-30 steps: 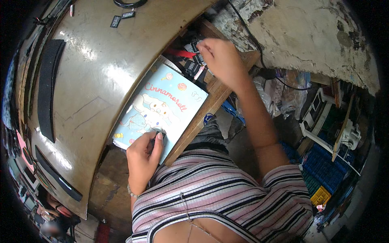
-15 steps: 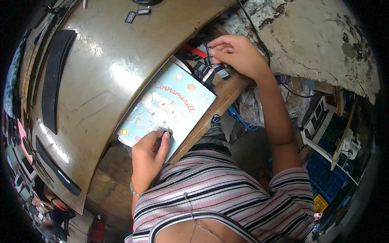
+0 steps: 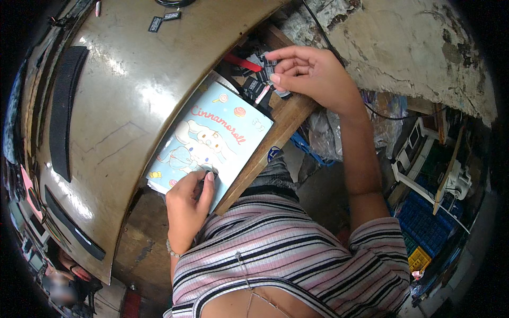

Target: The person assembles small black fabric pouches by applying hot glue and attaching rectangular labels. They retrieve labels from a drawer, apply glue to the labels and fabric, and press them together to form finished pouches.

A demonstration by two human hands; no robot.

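A light-blue notebook [image 3: 233,111] with a cartoon cover lies in an open wooden drawer [image 3: 292,117] under the table edge. My left hand [image 3: 186,204] rests at the notebook's lower edge, thumb and finger pinched on a small dark piece that is mostly hidden. Over the back of the drawer is my right hand [image 3: 313,74], fingers curved and thumb apart, with nothing visible between them. Its fingertips are right at a heap of small black-and-white labels [image 3: 253,86]. Among the labels lie a red strip [image 3: 244,63] and a pinkish-white stick [image 3: 262,94].
On the shiny table [image 3: 154,100] at left lie a long black strip [image 3: 68,111], a second dark strip [image 3: 74,225] and two black labels [image 3: 155,24]. A peeling wall [image 3: 403,58] rises behind the drawer. Blue crates [image 3: 427,222] stand at right; a person [image 3: 66,286] is at lower left.
The whole view has shifted slightly. My right hand's fingers have spread a little wider over the labels. My left hand keeps its pinch on the notebook.
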